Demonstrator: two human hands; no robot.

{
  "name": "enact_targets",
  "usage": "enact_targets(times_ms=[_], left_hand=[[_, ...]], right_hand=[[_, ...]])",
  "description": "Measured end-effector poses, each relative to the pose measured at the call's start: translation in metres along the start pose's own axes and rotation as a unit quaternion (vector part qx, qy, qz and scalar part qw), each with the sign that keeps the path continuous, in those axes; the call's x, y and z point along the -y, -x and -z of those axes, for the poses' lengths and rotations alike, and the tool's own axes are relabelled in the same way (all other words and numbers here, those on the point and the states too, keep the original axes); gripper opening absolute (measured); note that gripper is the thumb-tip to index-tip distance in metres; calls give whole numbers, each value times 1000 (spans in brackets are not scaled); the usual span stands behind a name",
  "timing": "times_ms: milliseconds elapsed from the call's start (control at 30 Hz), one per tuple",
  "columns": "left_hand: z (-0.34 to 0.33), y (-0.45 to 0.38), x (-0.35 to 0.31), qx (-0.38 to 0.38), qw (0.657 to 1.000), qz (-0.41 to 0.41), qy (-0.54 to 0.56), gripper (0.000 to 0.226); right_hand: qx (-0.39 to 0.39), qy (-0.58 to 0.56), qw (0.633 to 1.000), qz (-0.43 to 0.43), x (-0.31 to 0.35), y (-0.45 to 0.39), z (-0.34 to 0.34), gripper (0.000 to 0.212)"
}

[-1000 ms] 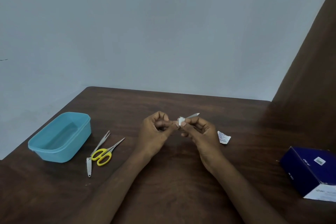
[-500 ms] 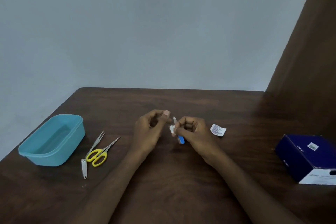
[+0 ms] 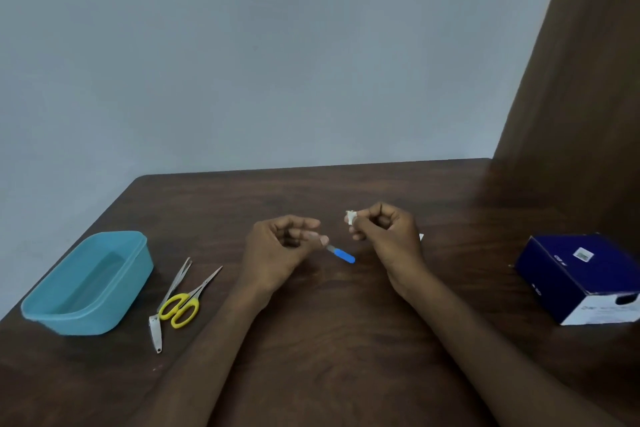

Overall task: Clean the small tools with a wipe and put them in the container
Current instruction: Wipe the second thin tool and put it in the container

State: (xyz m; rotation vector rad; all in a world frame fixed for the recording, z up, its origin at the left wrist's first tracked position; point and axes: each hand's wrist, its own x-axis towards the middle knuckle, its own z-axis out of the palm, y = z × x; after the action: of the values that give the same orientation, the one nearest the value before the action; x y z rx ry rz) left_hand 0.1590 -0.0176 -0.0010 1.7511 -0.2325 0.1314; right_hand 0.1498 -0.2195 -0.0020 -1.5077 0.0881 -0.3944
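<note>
Tool: small blue-handled tool (image 3: 341,254), held by its metal end, handle pointing toward the right hand, above the desk (image 3: 329,340)
Left hand (image 3: 280,250): fingertips pinching the tool
Right hand (image 3: 388,232): pinching a crumpled white wipe (image 3: 350,217), apart from the tool
Container: teal container (image 3: 86,284), left on desk, nothing visible inside
Beside container: tweezers (image 3: 176,281), yellow scissors (image 3: 183,305), nail clipper (image 3: 156,333)
Far right: dark blue box (image 3: 581,277)

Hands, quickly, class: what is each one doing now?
Left hand: pinching the blue-handled tool.
Right hand: pinching the wipe.
</note>
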Motion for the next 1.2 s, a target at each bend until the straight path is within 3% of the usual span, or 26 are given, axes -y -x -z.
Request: enact_targets(times_ms=[67, 167, 333, 400, 667, 1200], left_hand=[[-1, 3, -1, 23, 997, -23, -77, 25], [-5, 4, 0, 52, 981, -67, -173, 19], [-7, 4, 5, 85, 953, -126, -262, 15], [-8, 2, 6, 55, 958, -123, -253, 22], [-8, 0, 5, -40, 984, -75, -154, 14], [-6, 1, 2, -54, 987, -51, -144, 11]], right_hand=[[-2, -36, 999, -17, 1, 0, 2, 8], [13, -54, 998, -28, 1, 0, 2, 20], [17, -75, 996, -42, -2, -2, 0, 13], [22, -92, 995, -44, -2, -2, -1, 11], [33, -113, 993, -33, -2, 0, -4, 3], [93, -149, 982, -71, 4, 4, -5, 24]])
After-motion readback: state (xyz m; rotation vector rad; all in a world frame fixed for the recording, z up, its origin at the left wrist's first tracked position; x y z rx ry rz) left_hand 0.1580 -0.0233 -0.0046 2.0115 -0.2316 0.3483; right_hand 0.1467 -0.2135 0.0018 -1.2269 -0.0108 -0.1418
